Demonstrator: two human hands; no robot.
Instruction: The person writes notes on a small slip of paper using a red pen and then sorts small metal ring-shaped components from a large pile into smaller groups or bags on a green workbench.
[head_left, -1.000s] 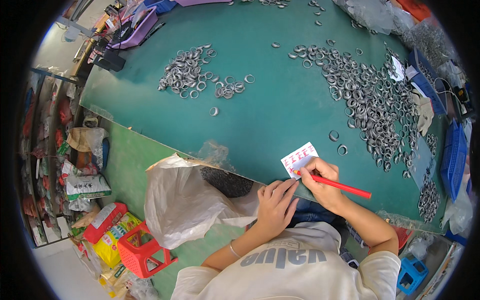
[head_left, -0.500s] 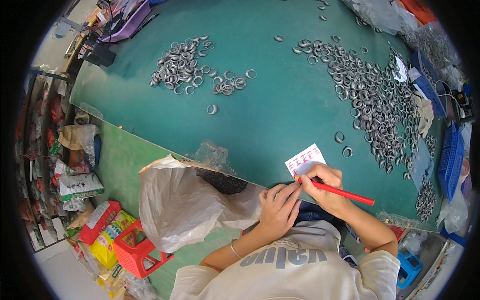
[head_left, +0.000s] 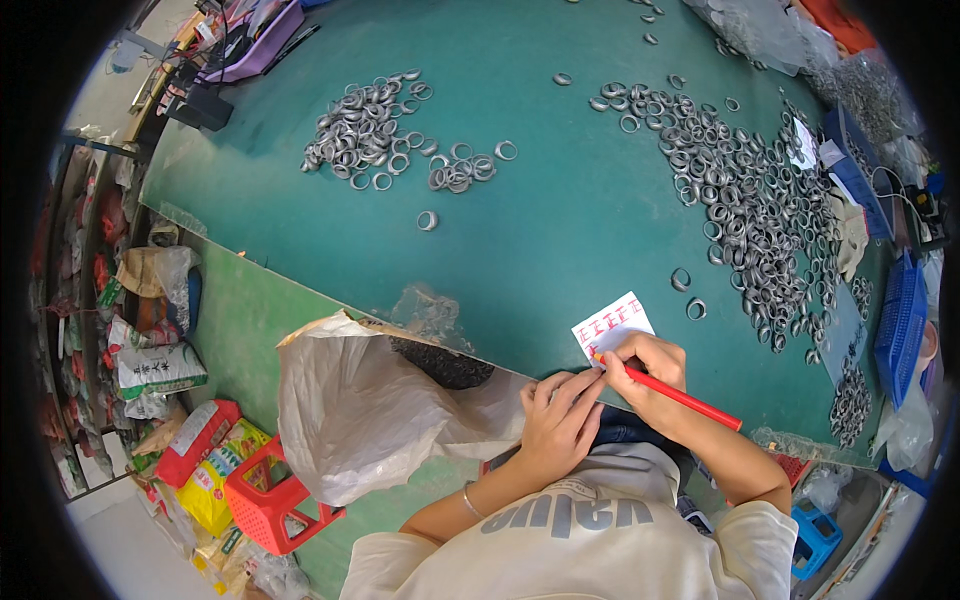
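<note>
My right hand [head_left: 650, 374] is closed round a red pen [head_left: 690, 403], whose tip touches a small white paper slip [head_left: 614, 318] at the table's near edge. Rows of red strokes mark the slip. Beside its lower corner lies my left hand [head_left: 562, 420], fingers stretched out over the table edge; whether they press on the paper is hard to see. Two loose metal rings [head_left: 688, 292] rest to the right of the slip, close to a large heap of grey metal rings [head_left: 745, 200]. A smaller heap of rings [head_left: 360, 130] sits at the far left.
The green table [head_left: 540, 230] holds blue baskets [head_left: 900, 315] along its right edge and a purple bin [head_left: 262, 50] at the far left. An open whitish sack [head_left: 370, 430] with dark contents stands against the near edge. A red stool [head_left: 270, 500] is on the floor to the left.
The pen tip has shifted slightly down over the slip, and its rear end has swung a little left and down. My left hand stays nearly still.
</note>
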